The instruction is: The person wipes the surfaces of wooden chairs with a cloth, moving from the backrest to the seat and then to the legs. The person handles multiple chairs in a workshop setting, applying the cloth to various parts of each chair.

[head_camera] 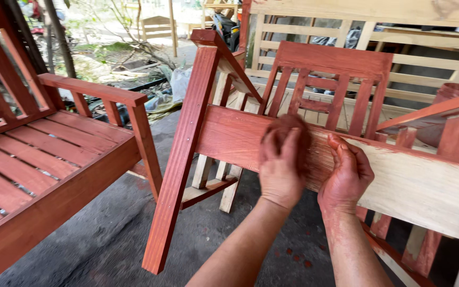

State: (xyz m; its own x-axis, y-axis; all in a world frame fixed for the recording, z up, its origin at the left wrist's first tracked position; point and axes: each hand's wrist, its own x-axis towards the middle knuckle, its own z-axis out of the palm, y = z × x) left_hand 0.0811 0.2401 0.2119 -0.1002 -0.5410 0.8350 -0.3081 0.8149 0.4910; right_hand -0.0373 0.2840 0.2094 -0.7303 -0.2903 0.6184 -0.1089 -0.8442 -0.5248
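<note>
Okay, left hand (281, 169) is closed over a dark reddish-brown stain-soaked rag (288, 130), pressing it flat against the broad front rail of a tipped wooden chair frame (399, 180). Right hand (349, 172) has fingers curled together, gripping the same rail just beside the rag; it holds nothing else, and both hands are stained red. The rail is red at its left end, near the slanted red-stained chair leg (179, 159), and bare pale wood toward its right end. A finished red slatted wooden bench (54, 159) stands to the left on the grey concrete floor (107, 234), apart from the chair.

Risks, as judged: the chair leans on its legs, so hard rubbing could make it slide or tip. A wet rag could drip onto the floor, which already shows red spots. The right hand's wet fingers could smear prints on the bare wood.
</note>
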